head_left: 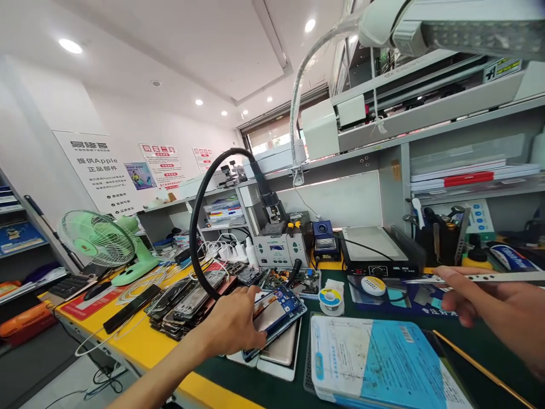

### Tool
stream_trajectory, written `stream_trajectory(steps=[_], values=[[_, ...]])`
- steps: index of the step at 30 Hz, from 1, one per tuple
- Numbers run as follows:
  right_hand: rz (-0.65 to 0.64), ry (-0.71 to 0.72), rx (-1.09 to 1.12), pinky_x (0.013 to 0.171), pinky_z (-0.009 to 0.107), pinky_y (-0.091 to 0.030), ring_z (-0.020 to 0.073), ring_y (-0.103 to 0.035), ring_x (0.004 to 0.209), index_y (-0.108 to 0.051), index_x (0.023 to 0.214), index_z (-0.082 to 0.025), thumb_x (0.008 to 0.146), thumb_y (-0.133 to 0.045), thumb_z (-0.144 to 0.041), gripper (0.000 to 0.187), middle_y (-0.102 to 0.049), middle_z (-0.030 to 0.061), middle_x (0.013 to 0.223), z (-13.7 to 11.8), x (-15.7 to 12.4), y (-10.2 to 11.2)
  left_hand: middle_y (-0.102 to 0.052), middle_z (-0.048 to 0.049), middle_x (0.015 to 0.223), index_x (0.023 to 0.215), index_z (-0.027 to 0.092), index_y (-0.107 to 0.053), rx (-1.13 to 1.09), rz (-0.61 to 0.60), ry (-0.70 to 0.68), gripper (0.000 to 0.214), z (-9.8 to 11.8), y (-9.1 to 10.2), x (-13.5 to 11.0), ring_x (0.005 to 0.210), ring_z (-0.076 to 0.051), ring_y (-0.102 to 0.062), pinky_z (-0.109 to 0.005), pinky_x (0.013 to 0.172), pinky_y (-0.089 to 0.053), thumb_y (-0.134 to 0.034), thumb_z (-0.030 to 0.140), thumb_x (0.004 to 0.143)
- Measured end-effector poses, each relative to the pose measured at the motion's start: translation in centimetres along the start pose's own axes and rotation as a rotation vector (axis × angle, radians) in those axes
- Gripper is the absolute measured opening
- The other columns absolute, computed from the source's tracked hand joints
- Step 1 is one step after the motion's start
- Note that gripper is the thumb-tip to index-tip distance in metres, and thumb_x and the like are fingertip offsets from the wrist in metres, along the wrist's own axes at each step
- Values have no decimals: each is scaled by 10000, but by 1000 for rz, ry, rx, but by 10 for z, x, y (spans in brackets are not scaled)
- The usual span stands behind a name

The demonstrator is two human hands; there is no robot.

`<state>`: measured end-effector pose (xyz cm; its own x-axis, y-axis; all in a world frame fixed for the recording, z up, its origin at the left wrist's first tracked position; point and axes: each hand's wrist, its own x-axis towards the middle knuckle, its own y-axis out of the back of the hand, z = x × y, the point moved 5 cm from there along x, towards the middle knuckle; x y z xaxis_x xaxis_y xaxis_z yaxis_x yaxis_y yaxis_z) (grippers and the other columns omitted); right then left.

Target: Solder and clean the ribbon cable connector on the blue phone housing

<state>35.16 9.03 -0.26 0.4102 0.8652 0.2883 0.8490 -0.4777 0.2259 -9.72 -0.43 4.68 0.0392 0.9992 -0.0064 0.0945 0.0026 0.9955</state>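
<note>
My left hand (227,321) is closed on the left end of an opened phone (275,321) with a blue frame and its inner parts bare. Under that phone lie a gold phone back (281,347) and a white phone panel (293,363). On the right, my right hand (496,307) grips silver tweezers (472,278) that have holes along the shank, their points toward the left. Below the tweezers is a blue and white box (374,358), on the dark green mat (302,395).
Stacked phone parts (187,307) sit left of my left hand. A black hose (198,216) arches over them from the grey rework station (276,250). Solder wire (331,298), a hot plate (374,250) and a gold stick (477,363) lie around. A green fan (102,241) stands far left.
</note>
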Motion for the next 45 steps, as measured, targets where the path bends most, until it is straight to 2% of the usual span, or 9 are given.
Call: stream_trajectory(steps=[4,11,13,18,21,29,37,41,45], values=[[-123,-116,-27,611,484,-391,245,-606,480,-691,431,-259,687,-783,-667,490,-693,121,532,-9,-10,-7,-695,-206,1227,1340,160,-600,54,190,-26,717,9,11,-4,1184,-407,-639,-490,1012,-527,-790,423,700],[-376,-59,269,606,373,-509,206,-583,564,-542,563,-251,827,-548,-825,632,-577,42,572,-35,-38,-25,-677,-204,1288,1438,110,-523,200,700,-418,652,79,7,-22,1178,-382,-616,-504,987,-547,-675,260,822],[-497,-22,274,530,328,-456,153,-436,470,-626,769,-225,855,-510,-837,629,-375,-71,522,-43,-53,-30,-683,-192,1267,1428,73,-513,227,873,-529,586,101,6,-26,1159,-368,-607,-497,965,-535,-617,189,864],[-716,104,140,542,253,-253,118,-262,597,-627,1133,-211,848,-734,-621,511,-269,-94,692,-61,-91,-34,-705,-132,1125,1257,48,-637,223,1155,-671,374,136,11,-30,1060,-310,-592,-444,955,-471,-578,118,895],[-848,145,14,551,263,-249,132,-243,623,-670,1077,-210,924,-658,-556,378,-235,-80,711,-69,-103,-38,-696,-115,1101,1236,71,-656,181,1175,-714,325,145,12,-29,1056,-288,-578,-451,989,-431,-544,93,932],[-769,190,-5,640,278,-359,171,-412,704,-722,861,-209,946,-601,-563,383,-467,-24,736,-69,-96,-37,-615,-137,1193,1286,121,-651,133,1191,-741,441,145,2,-27,1108,-300,-552,-468,1007,-422,-726,101,851],[-796,182,63,606,263,-403,160,-443,666,-693,812,-202,959,-593,-558,399,-495,-28,694,-64,-98,-39,-634,-135,1162,1303,116,-561,-295,892,-801,546,133,26,-26,1096,-291,-592,-443,923,-513,-497,192,766],[-822,161,79,595,258,-407,157,-452,663,-714,837,-198,953,-614,-562,395,-518,-25,701,-61,-99,-42,-692,-69,1030,1141,210,-636,-532,616,-593,259,134,32,-15,961,-237,-666,-398,868,-543,-610,202,884],[-853,140,70,574,256,-325,137,-343,644,-666,769,-189,949,-619,-582,435,-397,-49,679,-55,-98,-47,-705,-46,916,1076,219,-679,-607,525,-666,145,142,27,-9,879,-220,-670,-398,847,-523,-591,208,962]])
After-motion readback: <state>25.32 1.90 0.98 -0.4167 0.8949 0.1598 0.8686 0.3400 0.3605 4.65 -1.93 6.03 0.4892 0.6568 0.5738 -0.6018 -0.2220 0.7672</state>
